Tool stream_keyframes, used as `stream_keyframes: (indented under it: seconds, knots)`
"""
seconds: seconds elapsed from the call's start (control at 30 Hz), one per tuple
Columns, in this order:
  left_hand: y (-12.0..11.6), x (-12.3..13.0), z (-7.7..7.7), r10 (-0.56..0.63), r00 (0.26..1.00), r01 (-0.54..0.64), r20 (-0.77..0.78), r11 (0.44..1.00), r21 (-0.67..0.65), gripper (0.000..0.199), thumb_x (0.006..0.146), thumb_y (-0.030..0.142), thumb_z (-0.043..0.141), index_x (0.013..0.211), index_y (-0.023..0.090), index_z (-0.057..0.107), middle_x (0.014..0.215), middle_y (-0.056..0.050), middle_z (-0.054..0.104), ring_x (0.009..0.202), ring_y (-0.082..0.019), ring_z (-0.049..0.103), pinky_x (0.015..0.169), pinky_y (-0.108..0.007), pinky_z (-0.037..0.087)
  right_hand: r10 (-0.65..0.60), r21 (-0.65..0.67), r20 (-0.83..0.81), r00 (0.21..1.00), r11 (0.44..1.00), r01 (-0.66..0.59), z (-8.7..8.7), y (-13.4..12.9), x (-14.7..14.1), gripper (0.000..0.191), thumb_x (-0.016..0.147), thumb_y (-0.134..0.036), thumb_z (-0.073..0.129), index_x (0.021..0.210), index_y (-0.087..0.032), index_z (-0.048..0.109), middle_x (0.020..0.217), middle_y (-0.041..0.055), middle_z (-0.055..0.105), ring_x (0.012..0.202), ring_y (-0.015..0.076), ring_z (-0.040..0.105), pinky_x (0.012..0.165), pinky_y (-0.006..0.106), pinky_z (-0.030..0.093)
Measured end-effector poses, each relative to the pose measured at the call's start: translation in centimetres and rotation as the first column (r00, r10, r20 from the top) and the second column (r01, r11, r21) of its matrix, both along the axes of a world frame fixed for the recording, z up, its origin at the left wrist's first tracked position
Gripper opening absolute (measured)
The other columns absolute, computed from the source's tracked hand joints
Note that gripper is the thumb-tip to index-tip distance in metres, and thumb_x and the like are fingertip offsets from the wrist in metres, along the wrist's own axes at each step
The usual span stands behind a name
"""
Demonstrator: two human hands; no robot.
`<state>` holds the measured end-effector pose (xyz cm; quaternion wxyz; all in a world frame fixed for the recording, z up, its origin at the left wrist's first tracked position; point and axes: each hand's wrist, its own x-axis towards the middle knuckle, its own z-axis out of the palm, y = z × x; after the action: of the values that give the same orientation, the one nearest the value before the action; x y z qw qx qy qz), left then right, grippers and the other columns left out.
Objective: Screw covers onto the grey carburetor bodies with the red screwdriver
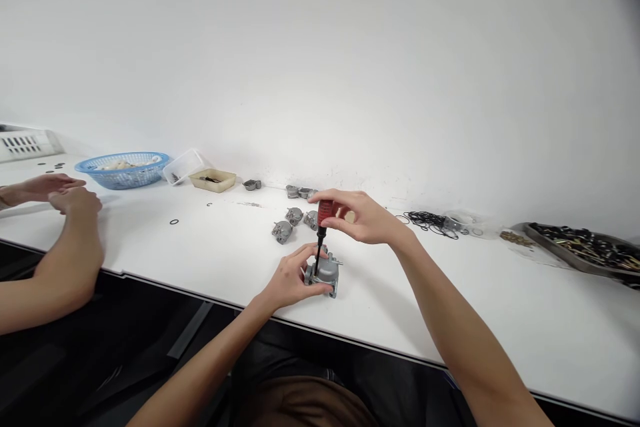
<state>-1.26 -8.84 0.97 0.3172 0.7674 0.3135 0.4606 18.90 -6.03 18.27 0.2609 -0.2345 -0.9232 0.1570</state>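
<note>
My left hand (293,278) grips a grey metal carburetor (328,271) on the white table, fingers behind it and thumb along its front. In my right hand (361,217) is a screwdriver (325,211) with a red and black handle, held upright between thumb and fingers. Its shaft runs down to the left side of the carburetor; the exact spot where the tip sits is too small to make out. Just behind are more carburetors (283,231), one of them partly covered by my right hand. Several grey metal bowls (293,192) stand near the wall.
At left, a co-worker's hands (75,197) are over the table. Along the wall stand a blue basket (123,177), a clear container (184,166) and a yellowish tray (213,180). Black rubber rings (430,221) and a metal tray (555,255) of dark parts lie to the right.
</note>
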Motion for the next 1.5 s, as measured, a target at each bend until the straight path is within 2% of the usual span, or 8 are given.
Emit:
stream_keyframes:
  seconds: [0.13,0.33,0.5,0.7,0.9,1.1,1.3,1.5]
  knots:
    - [0.1,0.0,0.0,-0.002,1.000,0.002,-0.007,1.000,0.004,0.051,0.081,0.047,0.087,0.118,0.024,0.061,0.124,-0.007,0.063,0.084,-0.019,0.063,0.061,-0.025,0.048,0.067,-0.030,-0.054,0.996,0.997,-0.068,-0.3,-0.1,-0.3,0.037,0.099,-0.024,0.060,0.135,-0.030,0.060,0.102,0.0031,0.075,0.095,0.0184,0.070,0.072,0.029,0.055]
    - [0.2,0.1,-0.1,-0.006,1.000,0.006,0.000,1.000,0.006,0.050,0.081,0.044,0.088,0.117,0.024,0.061,0.123,-0.006,0.063,0.084,-0.019,0.062,0.060,-0.025,0.047,0.109,-0.049,-0.094,0.990,0.992,-0.114,-0.6,0.3,-0.5,0.032,0.098,-0.026,0.063,0.130,-0.028,0.062,0.101,0.0034,0.074,0.088,0.0167,0.070,0.072,0.030,0.056]
    - [0.0,0.1,-0.2,0.003,1.000,-0.002,-0.005,1.000,0.019,0.050,0.081,0.042,0.089,0.119,0.025,0.061,0.123,-0.005,0.063,0.084,-0.018,0.063,0.060,-0.024,0.046,0.047,-0.049,-0.087,0.995,0.998,-0.051,-0.5,0.4,-0.6,0.035,0.089,-0.038,0.077,0.120,-0.026,0.066,0.085,0.0003,0.074,0.078,0.0163,0.069,0.069,0.030,0.054]
    - [0.2,0.0,-0.4,0.000,1.000,0.000,-0.004,1.000,0.014,0.052,0.081,0.045,0.088,0.119,0.024,0.061,0.122,-0.006,0.064,0.085,-0.020,0.064,0.061,-0.026,0.048,0.234,-0.100,-0.133,0.963,0.964,-0.248,-0.7,0.1,-0.6,0.055,0.096,-0.023,0.061,0.149,-0.029,0.048,0.117,0.0078,0.070,0.099,0.0191,0.068,0.080,0.035,0.059]
    - [0.2,0.0,-0.4,0.010,1.000,-0.009,-0.012,1.000,0.010,0.052,0.081,0.046,0.088,0.119,0.024,0.061,0.122,-0.006,0.064,0.082,-0.020,0.063,0.060,-0.026,0.048,0.077,-0.043,-0.125,0.989,0.996,-0.083,-0.9,0.4,-0.6,0.037,0.089,-0.035,0.076,0.124,-0.027,0.067,0.079,-0.0003,0.067,0.073,0.0150,0.063,0.064,0.028,0.054]
    - [0.1,0.1,-0.2,0.006,1.000,-0.006,-0.012,1.000,-0.026,0.052,0.080,0.041,0.088,0.120,0.024,0.060,0.127,-0.007,0.063,0.080,-0.018,0.062,0.057,-0.024,0.046,0.277,-0.184,-0.188,0.942,0.932,-0.311,-0.8,0.4,-0.2,0.048,0.096,-0.028,0.063,0.143,-0.026,0.056,0.112,0.0086,0.072,0.094,0.0182,0.069,0.080,0.035,0.060]
    - [0.1,0.1,-0.2,-0.012,1.000,0.012,0.000,1.000,-0.016,0.048,0.081,0.038,0.088,0.118,0.026,0.060,0.120,-0.003,0.064,0.079,-0.016,0.060,0.056,-0.023,0.043,0.025,0.006,-0.178,0.984,1.000,-0.024,-1.5,0.9,-0.9,0.041,0.089,-0.037,0.076,0.128,-0.027,0.068,0.077,-0.0006,0.068,0.070,0.0139,0.063,0.066,0.028,0.055]
    - [0.1,0.0,-0.2,-0.009,1.000,0.009,-0.015,1.000,0.003,0.047,0.083,0.037,0.086,0.120,0.025,0.059,0.120,-0.003,0.064,0.077,-0.015,0.059,0.058,-0.023,0.043,0.285,-0.184,-0.214,0.934,0.928,-0.325,-1.3,0.6,-0.7,0.054,0.096,-0.023,0.061,0.149,-0.028,0.050,0.115,0.0081,0.071,0.102,0.0195,0.069,0.085,0.037,0.060]
